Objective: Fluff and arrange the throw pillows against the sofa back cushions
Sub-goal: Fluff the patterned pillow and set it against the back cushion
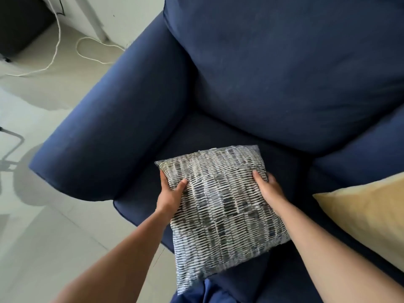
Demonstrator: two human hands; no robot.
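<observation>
A square throw pillow with a blue, grey and white woven pattern (220, 206) is held over the front of the navy sofa seat (196, 136). My left hand (169, 193) grips its left edge, thumb on top. My right hand (270, 188) grips its right edge. The navy back cushion (284, 73) stands behind it, apart from the pillow. A plain yellow pillow (367, 215) lies on the seat at the right, partly cut off by the frame edge.
The rounded navy sofa arm (113, 119) runs along the left. Beyond it lies pale tiled floor (43, 226) with a white cable (65, 51) looped across it and a dark metal leg (15, 145) at the far left.
</observation>
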